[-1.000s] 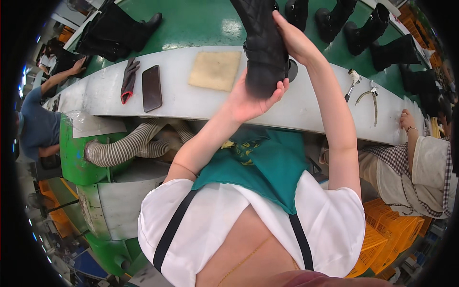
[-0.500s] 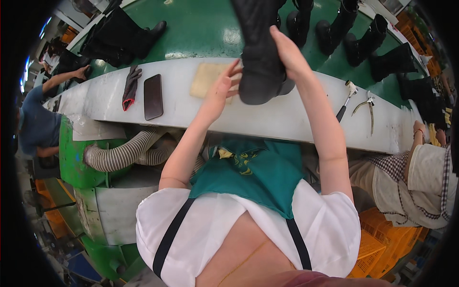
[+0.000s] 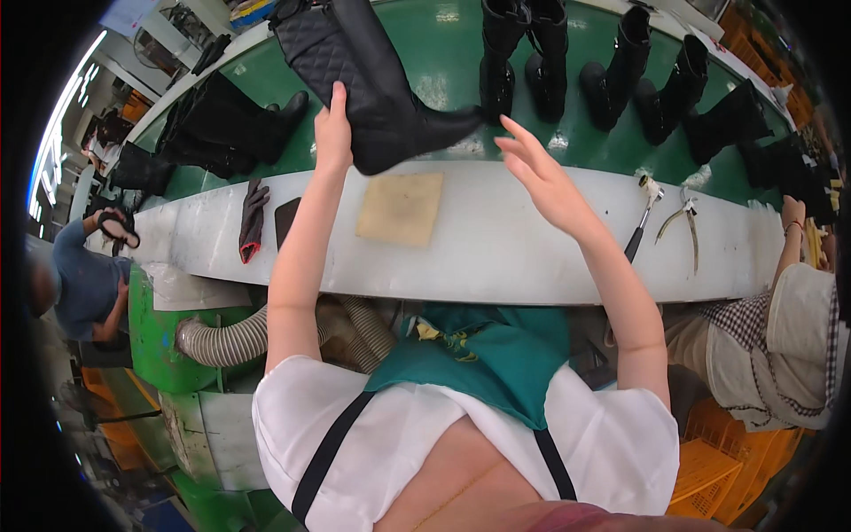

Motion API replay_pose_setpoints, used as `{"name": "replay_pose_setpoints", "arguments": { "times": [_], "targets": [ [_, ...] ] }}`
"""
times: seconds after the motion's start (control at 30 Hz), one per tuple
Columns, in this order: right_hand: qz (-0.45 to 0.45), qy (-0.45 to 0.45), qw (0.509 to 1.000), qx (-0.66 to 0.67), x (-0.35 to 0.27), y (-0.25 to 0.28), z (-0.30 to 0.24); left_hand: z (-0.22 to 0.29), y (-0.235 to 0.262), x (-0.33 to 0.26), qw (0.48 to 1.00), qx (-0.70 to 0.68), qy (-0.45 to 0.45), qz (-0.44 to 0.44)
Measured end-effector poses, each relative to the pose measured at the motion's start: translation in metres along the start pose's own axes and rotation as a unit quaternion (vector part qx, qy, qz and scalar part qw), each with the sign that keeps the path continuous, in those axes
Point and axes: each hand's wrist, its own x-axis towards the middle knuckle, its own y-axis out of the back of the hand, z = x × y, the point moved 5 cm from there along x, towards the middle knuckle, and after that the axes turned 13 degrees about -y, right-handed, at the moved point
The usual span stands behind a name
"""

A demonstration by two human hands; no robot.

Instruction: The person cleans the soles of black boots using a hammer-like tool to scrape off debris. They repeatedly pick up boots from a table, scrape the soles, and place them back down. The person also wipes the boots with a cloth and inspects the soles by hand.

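Note:
A tall black boot (image 3: 377, 93) with a quilted shaft is held up over the white bench, its toe pointing right. My left hand (image 3: 333, 133) grips it at the back near the ankle, thumb over the quilting; the fingers behind the boot are hidden. My right hand (image 3: 541, 177) is off the boot, to the right of the toe, its fingers stretched out and holding nothing. On the bench below the boot lies a square yellowish pad (image 3: 401, 210).
A dark glove (image 3: 253, 217) and a phone (image 3: 285, 220), partly behind my left forearm, lie on the white bench (image 3: 496, 257). To the right are a hammer (image 3: 644, 213) and pincers (image 3: 684, 222). More black boots (image 3: 612, 75) stand on the green surface beyond. Other people work at both sides.
The boot has moved left and turned from end-on to side-on, toe to the right. My right hand has let go of it; my left hand has shifted left with it.

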Motion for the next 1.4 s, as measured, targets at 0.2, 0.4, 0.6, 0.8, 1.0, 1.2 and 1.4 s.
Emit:
{"name": "replay_pose_setpoints", "arguments": {
  "times": [0.2,0.4,0.6,0.8,1.0,1.2,1.4],
  "targets": [
    [0.032,-0.020,0.999,0.009,-0.031,-0.001,0.039,-0.071,-0.045,0.051,0.955,0.179,-0.224,0.077],
    [-0.004,-0.075,0.997,-0.002,-0.045,-0.033,0.072,-0.124,-0.051,0.047,0.961,0.245,-0.127,0.016],
    [0.021,-0.079,0.996,0.019,-0.049,-0.036,0.088,-0.110,0.008,0.054,0.948,0.271,-0.031,-0.165],
    [0.023,-0.064,0.998,0.016,-0.053,-0.042,0.092,-0.090,0.251,0.096,0.946,0.225,0.234,-0.023],
    [0.034,-0.046,0.998,0.019,-0.048,-0.041,0.091,-0.066,0.335,0.118,0.899,0.424,-0.018,0.102],
    [0.049,-0.018,0.997,-0.051,-0.052,-0.040,0.085,-0.039,0.251,0.124,0.903,0.414,-0.091,0.067],
    [0.030,-0.014,0.999,-0.040,-0.054,-0.040,0.084,0.041,0.159,0.071,0.917,0.316,-0.219,0.108]
  ]
}}
